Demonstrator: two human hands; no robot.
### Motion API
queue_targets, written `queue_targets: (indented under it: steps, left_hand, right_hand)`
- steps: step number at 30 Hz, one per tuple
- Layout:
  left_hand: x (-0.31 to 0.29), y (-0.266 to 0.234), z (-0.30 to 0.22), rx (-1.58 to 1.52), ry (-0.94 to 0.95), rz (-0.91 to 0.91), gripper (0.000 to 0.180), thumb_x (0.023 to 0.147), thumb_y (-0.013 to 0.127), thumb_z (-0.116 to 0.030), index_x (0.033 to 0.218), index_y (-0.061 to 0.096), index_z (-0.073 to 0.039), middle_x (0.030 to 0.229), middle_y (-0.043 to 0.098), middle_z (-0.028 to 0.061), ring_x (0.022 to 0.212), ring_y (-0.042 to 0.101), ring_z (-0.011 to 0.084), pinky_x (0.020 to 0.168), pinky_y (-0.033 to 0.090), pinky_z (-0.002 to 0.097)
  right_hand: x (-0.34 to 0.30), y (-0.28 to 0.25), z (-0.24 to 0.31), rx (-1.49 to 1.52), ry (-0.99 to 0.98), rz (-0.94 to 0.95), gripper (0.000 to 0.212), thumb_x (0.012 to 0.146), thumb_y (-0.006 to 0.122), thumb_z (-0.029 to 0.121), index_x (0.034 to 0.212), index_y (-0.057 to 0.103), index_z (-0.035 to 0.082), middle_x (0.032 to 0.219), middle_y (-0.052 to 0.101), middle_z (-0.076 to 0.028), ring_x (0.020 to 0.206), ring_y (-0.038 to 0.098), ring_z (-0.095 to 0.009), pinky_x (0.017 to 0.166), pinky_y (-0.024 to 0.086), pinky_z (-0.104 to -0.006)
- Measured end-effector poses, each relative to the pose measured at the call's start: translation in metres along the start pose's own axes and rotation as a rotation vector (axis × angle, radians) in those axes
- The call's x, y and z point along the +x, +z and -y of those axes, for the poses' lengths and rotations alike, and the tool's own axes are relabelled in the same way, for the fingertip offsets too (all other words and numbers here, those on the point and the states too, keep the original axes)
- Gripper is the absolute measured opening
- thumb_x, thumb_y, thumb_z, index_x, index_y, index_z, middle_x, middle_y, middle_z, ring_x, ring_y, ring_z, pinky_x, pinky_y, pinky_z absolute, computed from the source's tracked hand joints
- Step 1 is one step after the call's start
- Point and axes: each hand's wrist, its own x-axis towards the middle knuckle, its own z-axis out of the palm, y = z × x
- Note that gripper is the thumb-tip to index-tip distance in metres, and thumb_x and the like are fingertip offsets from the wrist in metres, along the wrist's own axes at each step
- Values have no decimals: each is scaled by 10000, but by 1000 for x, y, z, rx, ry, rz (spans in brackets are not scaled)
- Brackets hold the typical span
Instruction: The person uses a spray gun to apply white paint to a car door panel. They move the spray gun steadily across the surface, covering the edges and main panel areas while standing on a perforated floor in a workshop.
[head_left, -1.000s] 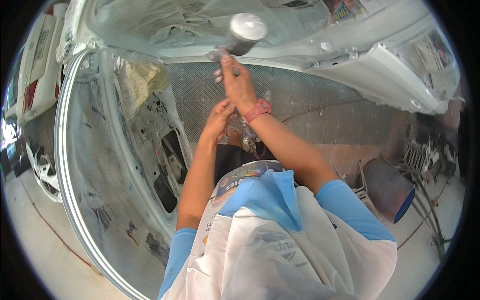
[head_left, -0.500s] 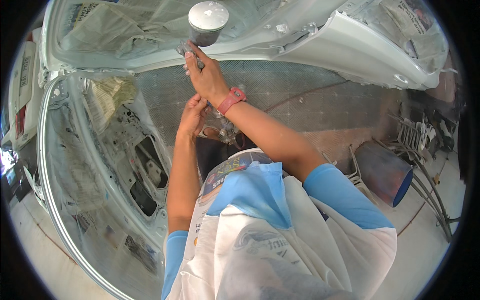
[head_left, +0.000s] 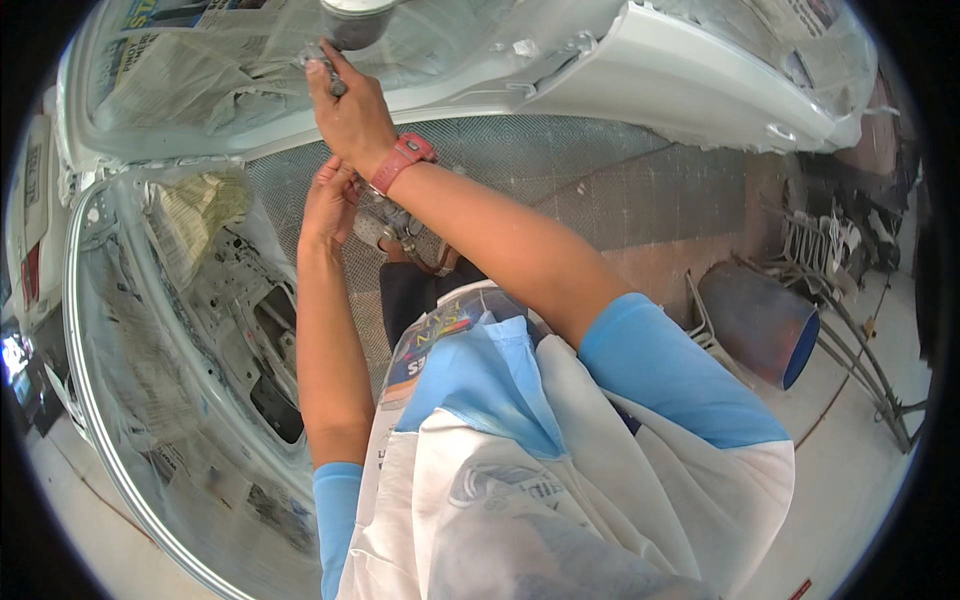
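The right hand [head_left: 352, 120] is clasping a spray gun [head_left: 358, 28] before the masked car body [head_left: 690, 72], seemingly painting; the next pass is needing steadiness. I'm not managing to tell the left hand's [head_left: 330, 202] grip.

Spray gun [head_left: 358, 28] before car body [head_left: 430, 98], car door [head_left: 135, 390] at left, drum [head_left: 752, 320] at right

Right forearm [head_left: 500, 225] slanting up from lower right to the red wristband [head_left: 403, 163], right hand [head_left: 352, 115] just beyond the wristband, upper-left of it, fingers wrapped in a grip, left forearm [head_left: 334, 350] nearly upright below-left of the wristband, left hand [head_left: 328, 207] left of it, fingers bent, fingertips partly hidden
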Motion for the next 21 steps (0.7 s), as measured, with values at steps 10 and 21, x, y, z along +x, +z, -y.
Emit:
queue_targets:
  steps: [10,21]
  left_hand:
    - [12,10,-21,22,-51,35,234,1088,594,-65,1302,687,-59,1185,775,8,1021,701,87,894,542,242]
    - [33,16,-34,96,-70,133,231,1103,673,-223,1284,742,-99,1176,776,-46,1006,678,59,898,534,259]
  right_hand:
    - [14,-3,15,1,20,-16,634,1115,581,450,1517,585,-40,805,724,-281,762,750,-349,774,573,-418]
    - [37,6,6,32,203,36,612,1128,539,479,1563,580,50,828,746,-222,747,740,-378,743,578,-439]
